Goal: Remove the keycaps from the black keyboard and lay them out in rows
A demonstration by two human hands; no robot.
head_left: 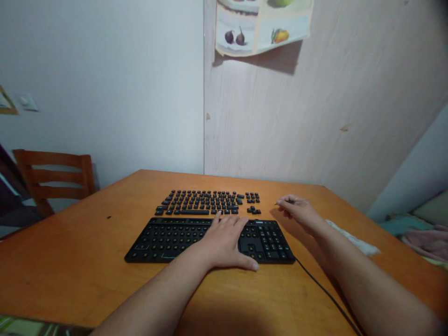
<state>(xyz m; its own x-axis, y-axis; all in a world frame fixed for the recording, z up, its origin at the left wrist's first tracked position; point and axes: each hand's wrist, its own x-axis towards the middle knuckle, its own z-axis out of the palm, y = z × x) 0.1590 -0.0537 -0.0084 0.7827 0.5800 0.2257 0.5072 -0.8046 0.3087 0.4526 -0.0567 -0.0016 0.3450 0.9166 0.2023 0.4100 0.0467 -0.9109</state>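
Note:
A black keyboard lies on the wooden table, most of its keycaps off and the bare switches showing. Only the number pad at its right end still carries caps. My left hand rests spread across the keyboard, thumb out near its front edge. To the right, above the table, my right hand is closed in a pinch; a small thin tip pokes out, too small to name. Behind the keyboard, loose black keycaps are laid out in rows like a keyboard, with the long space bar in front.
A black cable runs from the keyboard's right end toward the front edge. Crumpled white plastic lies by my right forearm. A wooden chair stands at the left, and a wall is behind the table. A fruit poster hangs there.

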